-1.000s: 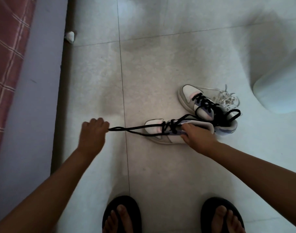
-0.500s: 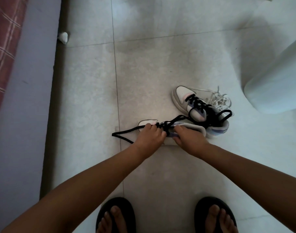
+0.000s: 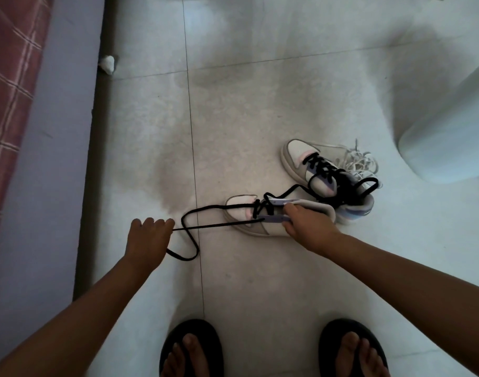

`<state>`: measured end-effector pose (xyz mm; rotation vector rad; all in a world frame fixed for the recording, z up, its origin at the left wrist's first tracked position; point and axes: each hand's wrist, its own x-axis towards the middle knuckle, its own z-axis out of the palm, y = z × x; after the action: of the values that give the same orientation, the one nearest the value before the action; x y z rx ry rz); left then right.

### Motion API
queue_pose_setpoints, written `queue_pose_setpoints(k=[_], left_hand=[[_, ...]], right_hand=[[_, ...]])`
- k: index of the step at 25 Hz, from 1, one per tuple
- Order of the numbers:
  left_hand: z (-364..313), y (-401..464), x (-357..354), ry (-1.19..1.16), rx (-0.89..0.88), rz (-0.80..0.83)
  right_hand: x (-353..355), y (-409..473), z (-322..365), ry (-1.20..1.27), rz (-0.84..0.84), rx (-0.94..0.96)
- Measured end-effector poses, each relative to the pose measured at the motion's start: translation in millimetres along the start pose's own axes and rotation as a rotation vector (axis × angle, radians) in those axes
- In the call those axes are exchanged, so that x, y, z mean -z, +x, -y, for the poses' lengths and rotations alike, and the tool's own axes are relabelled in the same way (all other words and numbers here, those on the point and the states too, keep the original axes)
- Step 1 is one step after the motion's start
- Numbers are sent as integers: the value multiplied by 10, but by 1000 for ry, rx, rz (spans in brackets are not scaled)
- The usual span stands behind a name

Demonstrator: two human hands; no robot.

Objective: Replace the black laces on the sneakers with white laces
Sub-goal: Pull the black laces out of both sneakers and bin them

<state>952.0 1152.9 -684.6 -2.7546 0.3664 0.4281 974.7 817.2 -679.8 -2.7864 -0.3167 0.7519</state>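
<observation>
I log the near sneaker (image 3: 263, 221) lying on the tiled floor (image 3: 260, 104), a little right of the floor's middle, toe pointing toward the left edge. My right hand (image 3: 309, 229) grips it at the collar, fingers curled over the tongue side and thumb on the near side of the upper. My left hand (image 3: 148, 238) is out to the left of the shoe, fingers curled, pinching one run of the black lace (image 3: 219, 226). That run is drawn straight and taut from the fingers to the eyelets on the near side. A second, slack run leaves the toe end of the lacing, bends down across the tile seam and ends in a loop on the floor just below and right of my left hand. Only the few eyelets nearest the toe are threaded on this shoe, as far as I can tell.

The second sneaker (image 3: 314, 170) sits just behind the first, toward the floor's right edge, touching it at the heel end, its own black lace (image 3: 322, 167) threaded up the front and looping over the collar. A bundle of white laces (image 3: 361, 164) lies against its far side. A pale rounded object (image 3: 450, 137) stands at the right edge. A small white scrap (image 3: 107, 63) lies by the dark skirting at the left, beside a lilac surface (image 3: 42, 159) and plaid cloth (image 3: 9, 63). My feet in black sandals (image 3: 190, 346) stand at the bottom edge.
</observation>
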Motion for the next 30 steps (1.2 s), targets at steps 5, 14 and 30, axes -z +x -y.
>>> queue_pose_setpoints(k=[5, 14, 30], left_hand=[[-285, 252, 139, -73, 111, 104], [141, 237, 136, -317, 259, 229], [-1013, 251, 508, -538, -7, 199]], right_hand=[[-37, -12, 81, 49, -13, -55], [-35, -165, 194, 355, -18, -240], [-107, 100, 157, 57, -19, -64]])
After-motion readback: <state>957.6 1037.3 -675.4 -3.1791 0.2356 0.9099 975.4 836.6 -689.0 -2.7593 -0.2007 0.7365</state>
